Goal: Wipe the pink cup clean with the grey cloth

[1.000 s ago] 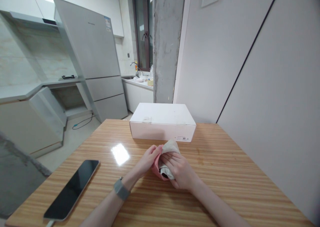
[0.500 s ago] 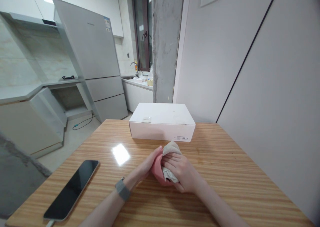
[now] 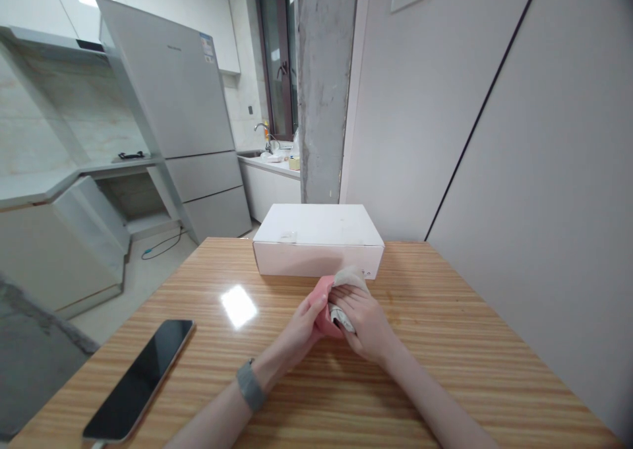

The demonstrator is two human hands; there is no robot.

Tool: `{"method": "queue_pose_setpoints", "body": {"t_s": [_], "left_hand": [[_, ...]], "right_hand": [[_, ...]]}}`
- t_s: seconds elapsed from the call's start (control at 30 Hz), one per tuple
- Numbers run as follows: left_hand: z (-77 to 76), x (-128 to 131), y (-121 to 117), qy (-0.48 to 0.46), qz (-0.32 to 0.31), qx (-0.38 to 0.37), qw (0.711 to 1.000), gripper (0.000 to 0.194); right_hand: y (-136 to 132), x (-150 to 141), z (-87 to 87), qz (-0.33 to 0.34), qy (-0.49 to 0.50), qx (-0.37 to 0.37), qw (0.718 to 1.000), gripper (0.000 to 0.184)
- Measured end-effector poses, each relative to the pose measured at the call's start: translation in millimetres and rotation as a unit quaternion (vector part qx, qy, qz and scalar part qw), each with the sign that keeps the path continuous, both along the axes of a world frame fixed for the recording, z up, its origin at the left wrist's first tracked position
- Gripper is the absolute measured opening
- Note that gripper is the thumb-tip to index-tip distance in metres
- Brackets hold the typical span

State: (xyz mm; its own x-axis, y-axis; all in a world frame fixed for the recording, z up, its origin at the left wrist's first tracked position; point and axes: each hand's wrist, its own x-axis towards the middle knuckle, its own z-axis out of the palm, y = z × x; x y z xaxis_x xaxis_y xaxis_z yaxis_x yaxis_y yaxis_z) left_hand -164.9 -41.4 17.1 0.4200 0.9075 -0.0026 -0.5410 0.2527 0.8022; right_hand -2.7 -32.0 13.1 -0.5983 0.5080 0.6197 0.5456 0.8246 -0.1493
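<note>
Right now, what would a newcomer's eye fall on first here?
First, the pink item over the middle of the table, gripped by the left hand, with the right hand against a pale cloth at its opening. Next, the large white box just beyond, and the dark-screened phone toward the near left corner.

Cloth [image 3: 352, 277] partly hidden, cable [image 3: 99, 445] cropped
The right hand [image 3: 366, 322] covers part of the cloth and pink item [image 3: 327, 326]; by the table [image 3: 469, 343]'s left edge the cable leaves view; toward its far edge, the box [image 3: 316, 225]'s print [image 3: 366, 273] is too small to read
</note>
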Motion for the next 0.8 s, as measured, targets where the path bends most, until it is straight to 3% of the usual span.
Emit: {"method": "queue_pose_setpoints", "body": {"t_s": [0.07,0.2,0.43,0.67,0.8], "left_hand": [[-4.1,1.2,2.2,-0.005,-0.013,-0.019,1.0,0.052],[-17.2,-3.8,11.5,0.078,0.008,-0.086,0.993,0.055],[-19.9,-10.2,16.0,0.136,0.002,-0.074,0.988,0.054],[-23.2,-8.9,12.9,0.083,0.011,-0.071,0.994,0.051],[-21.5,-4.1,6.6,0.029,0.023,-0.04,0.998,0.051]], "right_hand": [[1.1,1.3,-0.9,0.012,0.008,-0.005,1.0,0.042],[-0.2,-0.2,-3.2,0.056,0.001,-0.031,0.998,0.042],[-0.3,-3.8,-7.9,0.05,-0.01,-0.044,0.998,0.049],[-7.8,-13.7,-8.2,-0.017,0.012,-0.062,0.998,0.037],[-11.3,-20.4,-13.7,-0.076,0.039,-0.036,0.996,0.036]]}}
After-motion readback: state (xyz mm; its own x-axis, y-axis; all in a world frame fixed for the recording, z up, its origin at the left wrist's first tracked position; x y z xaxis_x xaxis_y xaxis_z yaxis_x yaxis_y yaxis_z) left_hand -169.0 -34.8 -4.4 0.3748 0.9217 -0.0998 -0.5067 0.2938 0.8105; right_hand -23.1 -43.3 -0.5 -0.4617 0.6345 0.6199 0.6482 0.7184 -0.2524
